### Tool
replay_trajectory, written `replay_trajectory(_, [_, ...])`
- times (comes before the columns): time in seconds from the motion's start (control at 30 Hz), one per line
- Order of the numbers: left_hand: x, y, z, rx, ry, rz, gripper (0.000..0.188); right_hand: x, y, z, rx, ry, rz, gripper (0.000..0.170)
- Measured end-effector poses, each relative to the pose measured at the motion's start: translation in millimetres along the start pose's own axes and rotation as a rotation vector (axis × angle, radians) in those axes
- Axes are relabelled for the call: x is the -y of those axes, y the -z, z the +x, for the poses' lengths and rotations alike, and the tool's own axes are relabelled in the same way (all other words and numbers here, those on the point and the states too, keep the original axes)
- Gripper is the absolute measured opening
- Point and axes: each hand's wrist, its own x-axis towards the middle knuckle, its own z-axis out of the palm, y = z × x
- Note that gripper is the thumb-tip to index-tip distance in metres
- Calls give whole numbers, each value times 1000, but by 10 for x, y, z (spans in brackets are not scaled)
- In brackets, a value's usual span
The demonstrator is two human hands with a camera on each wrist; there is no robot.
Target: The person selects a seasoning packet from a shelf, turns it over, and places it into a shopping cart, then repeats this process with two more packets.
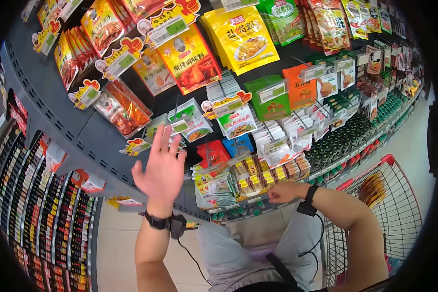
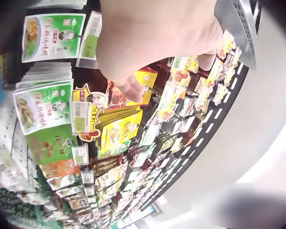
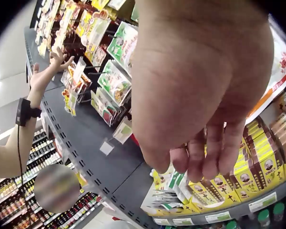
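Note:
My left hand is raised before the hanging seasoning packets, palm up and fingers spread, holding nothing. Close behind its fingertips hang a green-and-white packet and a red-and-white packet. In the left wrist view the fingers overlap a red-and-yellow packet. Lower down, my right hand hangs in front of the yellow-and-brown boxes on the bottom ledge. Its fingers droop, loosely bent, with nothing in them. From the right wrist, the fingertips overlap the small yellow boxes and lie near white-and-green sachets.
A shopping cart stands at the right with an orange-brown package in it. Yellow packets hang above, on a dark rack. Green-capped jars line the right ledge. Shelves of bottles fill the left.

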Motion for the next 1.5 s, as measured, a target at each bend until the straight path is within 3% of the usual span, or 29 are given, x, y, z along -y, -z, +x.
replay_trajectory(0.03, [20,49,173,89,4,-84,94,-38,9,11,-28,-17,34,20])
replay_trajectory(0.23, [255,63,860,-35,88,-201,83,-112,225,-77,-83,-74,-16,22])
replay_trajectory(0.4, [386,103,948,-69,28,-455,85,-257,199,-93,-88,-64,32,27])
replay_trajectory(0.5, [418,34,906,-134,22,-446,72,-264,196,-53,-53,-76,50,31])
replay_trajectory(0.6, [430,313,1029,-120,106,-197,52,-250,182,2,9,-98,52,34])
replay_trajectory(0.63, [457,168,1006,-186,83,-66,33,-250,178,16,34,-105,48,35])
replay_trajectory(0.77, [463,-88,1014,-298,-133,301,34,-216,167,-18,39,-87,16,34])
replay_trajectory(0.97, [418,53,1077,-260,-108,440,20,-260,195,-68,42,-95,-3,35])
replay_trajectory(1.07, [392,105,1071,-354,-205,563,13,-208,206,-106,54,-107,-33,40])
replay_trajectory(1.27, [420,109,1095,-408,-263,639,33,-184,137,-113,125,-216,-116,45])
replay_trajectory(1.37, [357,-31,1053,-424,-156,735,47,-121,119,-119,194,-278,-169,46])
replay_trajectory(1.47, [307,187,1129,-243,-64,584,51,-121,68,-115,276,-340,-154,46])
replay_trajectory(1.5, [324,257,1140,-261,-65,568,51,-128,49,-91,319,-362,-128,47])
